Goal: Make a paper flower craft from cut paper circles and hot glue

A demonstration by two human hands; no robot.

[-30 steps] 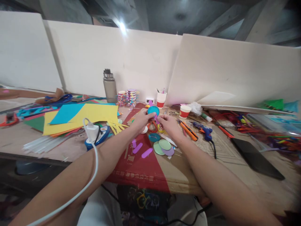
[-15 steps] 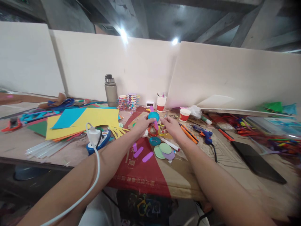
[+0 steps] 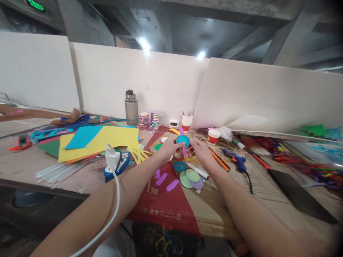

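Above the messy table (image 3: pixel 24 166), the left hand (image 3: pixel 167 148) pinched a small blue paper circle (image 3: pixel 182 140) by its edge, the right hand (image 3: pixel 199 150) touched the other side, grip unclear, and the circle looked light, bendy and easy to crease.

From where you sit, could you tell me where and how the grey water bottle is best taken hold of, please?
Probably wrap a hand around the straight middle of the grey water bottle, coming from the near side. It stands upright close to the white panel, and stacked paper rings crowd its right. The narrower cap offers less hold.
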